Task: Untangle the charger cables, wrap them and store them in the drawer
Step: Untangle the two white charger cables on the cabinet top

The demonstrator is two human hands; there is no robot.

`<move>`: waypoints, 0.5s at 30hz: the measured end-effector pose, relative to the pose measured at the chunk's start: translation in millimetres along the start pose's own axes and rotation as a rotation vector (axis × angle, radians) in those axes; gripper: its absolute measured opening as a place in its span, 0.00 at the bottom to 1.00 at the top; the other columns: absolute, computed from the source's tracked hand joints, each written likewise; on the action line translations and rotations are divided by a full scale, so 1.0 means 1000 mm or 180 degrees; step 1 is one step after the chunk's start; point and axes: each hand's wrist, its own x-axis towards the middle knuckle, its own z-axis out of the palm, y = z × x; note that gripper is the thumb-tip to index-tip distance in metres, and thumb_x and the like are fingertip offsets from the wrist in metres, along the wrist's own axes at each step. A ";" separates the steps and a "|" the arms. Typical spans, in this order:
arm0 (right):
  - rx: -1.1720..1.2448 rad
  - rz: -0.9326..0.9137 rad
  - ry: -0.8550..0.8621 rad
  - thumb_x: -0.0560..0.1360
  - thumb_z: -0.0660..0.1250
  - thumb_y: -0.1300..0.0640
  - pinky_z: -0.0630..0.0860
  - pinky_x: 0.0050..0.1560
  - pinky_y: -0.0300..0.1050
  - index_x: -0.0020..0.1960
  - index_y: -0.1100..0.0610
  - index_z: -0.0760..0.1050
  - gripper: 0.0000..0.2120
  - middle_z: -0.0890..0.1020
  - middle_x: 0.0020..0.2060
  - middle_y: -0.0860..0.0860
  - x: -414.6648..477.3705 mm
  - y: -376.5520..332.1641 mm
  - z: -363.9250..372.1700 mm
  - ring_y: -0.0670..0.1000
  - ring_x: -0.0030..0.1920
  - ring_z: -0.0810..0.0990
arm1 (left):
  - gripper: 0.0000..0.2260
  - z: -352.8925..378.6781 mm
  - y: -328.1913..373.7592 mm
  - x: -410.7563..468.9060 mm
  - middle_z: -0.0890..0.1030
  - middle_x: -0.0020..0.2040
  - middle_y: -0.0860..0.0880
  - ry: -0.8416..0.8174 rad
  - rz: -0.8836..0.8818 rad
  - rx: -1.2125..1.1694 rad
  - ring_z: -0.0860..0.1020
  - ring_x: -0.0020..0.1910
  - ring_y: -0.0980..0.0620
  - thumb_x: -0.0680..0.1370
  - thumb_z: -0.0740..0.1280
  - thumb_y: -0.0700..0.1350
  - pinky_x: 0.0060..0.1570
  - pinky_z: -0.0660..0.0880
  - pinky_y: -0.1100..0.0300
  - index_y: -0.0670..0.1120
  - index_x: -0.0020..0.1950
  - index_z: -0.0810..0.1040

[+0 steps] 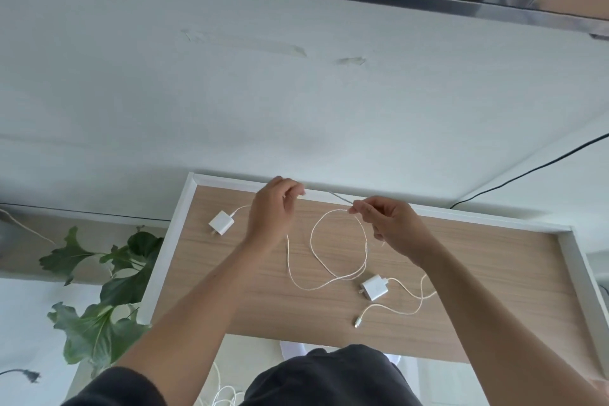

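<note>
I read this as the untangling step, with no wrapping begun. The left hand (275, 208) has its fingers curled and pinches the white cable (311, 237) that runs in from the left adapter (221, 223). The right hand (385, 221) pinches the same cable between thumb and fingertips, near the left hand, and a short blurred stretch is drawn taut between the 2. Below the right hand a big loop hangs down onto the wooden top (478, 273) and crosses itself just beside the right adapter (374, 287). That adapter's own lead curls round to a plug end (357, 323) lying free on the wood. I cannot tell whether the 2 leads are knotted together or only lie over each other there. No drawer shows on my feed.

Next, I judge, the free end must pass back through the loop without tightening the crossing. That calls for a slack pull and a light pinch.
</note>
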 end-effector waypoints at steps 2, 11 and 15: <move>0.0009 0.0037 0.0116 0.84 0.72 0.44 0.71 0.43 0.52 0.51 0.51 0.90 0.13 0.78 0.34 0.44 -0.006 0.007 -0.018 0.49 0.32 0.68 | 0.10 -0.007 -0.006 0.004 0.86 0.47 0.57 0.0231 -0.0409 0.0096 0.81 0.44 0.57 0.87 0.67 0.43 0.46 0.72 0.61 0.52 0.50 0.87; -0.0025 0.0213 0.0475 0.84 0.72 0.48 0.74 0.44 0.50 0.48 0.49 0.90 0.11 0.82 0.39 0.51 -0.031 0.043 -0.087 0.54 0.35 0.70 | 0.16 -0.006 0.014 -0.002 0.79 0.71 0.45 0.0709 -0.1059 0.0504 0.81 0.67 0.44 0.88 0.65 0.43 0.61 0.77 0.51 0.43 0.75 0.79; 0.0109 0.0105 0.0099 0.85 0.71 0.45 0.71 0.41 0.46 0.53 0.50 0.89 0.12 0.72 0.42 0.55 -0.040 0.041 -0.099 0.50 0.33 0.66 | 0.20 0.031 0.074 -0.017 0.74 0.79 0.50 -0.0355 0.0622 -0.0018 0.76 0.76 0.54 0.89 0.64 0.42 0.70 0.78 0.53 0.48 0.83 0.72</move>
